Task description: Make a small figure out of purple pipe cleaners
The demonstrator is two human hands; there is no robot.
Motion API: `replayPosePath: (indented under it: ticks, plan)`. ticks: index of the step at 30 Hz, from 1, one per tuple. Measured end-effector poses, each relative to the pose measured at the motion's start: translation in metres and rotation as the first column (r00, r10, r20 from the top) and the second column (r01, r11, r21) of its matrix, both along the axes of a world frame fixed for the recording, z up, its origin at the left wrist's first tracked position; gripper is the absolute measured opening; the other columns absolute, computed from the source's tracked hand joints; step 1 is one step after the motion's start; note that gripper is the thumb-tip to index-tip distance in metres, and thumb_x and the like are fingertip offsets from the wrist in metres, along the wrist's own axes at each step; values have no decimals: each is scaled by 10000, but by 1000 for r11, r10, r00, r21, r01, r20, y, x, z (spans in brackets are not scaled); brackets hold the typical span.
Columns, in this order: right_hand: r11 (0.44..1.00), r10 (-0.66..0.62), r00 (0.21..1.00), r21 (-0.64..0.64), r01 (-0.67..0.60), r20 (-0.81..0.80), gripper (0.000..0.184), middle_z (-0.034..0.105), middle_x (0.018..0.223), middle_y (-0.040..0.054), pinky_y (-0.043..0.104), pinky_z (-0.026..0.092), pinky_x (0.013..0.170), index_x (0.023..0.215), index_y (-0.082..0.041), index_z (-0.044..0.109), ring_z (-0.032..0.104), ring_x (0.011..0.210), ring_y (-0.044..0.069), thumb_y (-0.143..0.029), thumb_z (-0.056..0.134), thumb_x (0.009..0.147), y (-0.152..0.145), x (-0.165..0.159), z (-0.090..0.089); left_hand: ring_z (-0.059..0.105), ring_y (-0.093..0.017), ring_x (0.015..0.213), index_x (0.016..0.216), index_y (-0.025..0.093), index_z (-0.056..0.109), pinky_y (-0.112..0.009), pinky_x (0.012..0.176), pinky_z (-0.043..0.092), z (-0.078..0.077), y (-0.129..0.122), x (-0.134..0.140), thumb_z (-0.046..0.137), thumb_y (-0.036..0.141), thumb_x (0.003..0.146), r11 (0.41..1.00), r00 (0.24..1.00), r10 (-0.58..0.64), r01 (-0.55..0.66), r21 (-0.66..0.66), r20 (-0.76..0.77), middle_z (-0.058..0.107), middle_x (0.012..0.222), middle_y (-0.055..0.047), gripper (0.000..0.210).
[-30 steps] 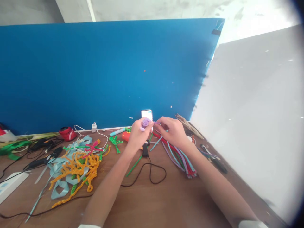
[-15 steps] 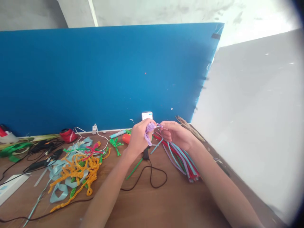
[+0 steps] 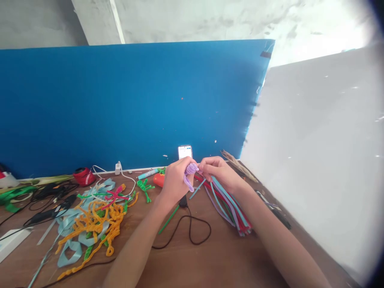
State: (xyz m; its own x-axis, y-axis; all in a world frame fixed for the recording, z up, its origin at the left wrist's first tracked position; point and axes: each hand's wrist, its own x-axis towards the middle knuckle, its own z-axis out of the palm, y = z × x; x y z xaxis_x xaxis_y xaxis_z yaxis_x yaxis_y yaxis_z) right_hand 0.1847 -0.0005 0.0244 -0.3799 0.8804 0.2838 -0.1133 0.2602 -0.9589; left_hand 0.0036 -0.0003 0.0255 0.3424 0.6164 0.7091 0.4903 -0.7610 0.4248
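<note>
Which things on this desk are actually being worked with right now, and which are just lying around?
In use: left hand and right hand pinching the purple pipe cleaner.

Lying about: bundle of pipe cleaners, orange and blue tangle, green figure, phone, black cable, white charger.

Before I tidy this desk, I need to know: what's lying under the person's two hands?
Under the left hand and right hand lie a bundle of coloured pipe cleaners, a green pipe cleaner and a black cable. Whatever sits directly beneath the palms is covered.
</note>
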Motion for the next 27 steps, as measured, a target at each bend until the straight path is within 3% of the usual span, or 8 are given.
replayPosePath:
  ticks: [4,9,11,13,15,19,22,27]
  plan:
    - [902,-283,908,408,142,309,329,575,598,-9,266,326,571,698,-184,613,477,559,120,-397,567,945,-2,2,0,466,-123,569,721,192,556,-256,566,322,-1,-2,5,557,258,882,982,994,66,-49,-180,90,573,632,13,174]
    - [410,-805,465,912,-13,368,278,601,632,43,325,229,588,715,-173,621,463,606,155,-182,485,957,-3,-4,-8,376,-92,492,639,186,506,-235,482,287,-1,6,7,613,349,837,822,932,96,124,-556,350,452,539,39,278]
    - [343,-843,424,938,-51,331,284,600,617,46,337,222,590,705,-175,617,457,605,162,-170,483,955,-3,-7,-10,335,-77,465,636,186,494,-231,464,268,-1,9,6,651,356,803,768,902,112,187,-613,416,432,531,52,286]
    - [402,-806,493,914,47,329,296,615,634,43,324,252,596,720,-181,626,475,614,160,-235,486,975,-2,-9,-10,331,-76,466,655,183,514,-231,464,267,-1,10,6,646,382,814,781,898,100,196,-592,429,435,539,52,287]
    - [603,-660,665,775,190,350,332,629,660,33,300,307,608,734,-189,629,506,623,152,-344,487,991,-1,-8,-8,367,-90,497,694,178,556,-232,482,287,-2,9,6,609,412,858,839,916,66,163,-520,395,456,558,41,290]
    - [983,-157,973,117,138,170,455,619,612,15,264,368,551,726,-183,618,525,552,132,-553,492,958,4,-3,-2,441,-110,587,764,177,597,-233,552,340,-5,6,8,548,420,930,922,961,-38,139,-361,274,522,637,21,299]
    - [985,26,1000,-168,-26,-5,397,566,538,-19,236,311,484,740,-171,622,463,482,101,-540,616,888,7,1,-2,468,-113,619,781,177,593,-236,597,359,-5,5,7,534,388,948,945,972,-74,140,-294,222,554,674,16,275]
    - [974,68,990,-208,-92,-122,337,497,485,-63,237,230,471,686,-178,590,356,447,74,-450,752,800,8,1,-4,438,-111,605,779,181,572,-237,593,339,-3,5,5,543,328,932,963,985,-58,98,-249,164,543,666,23,214]
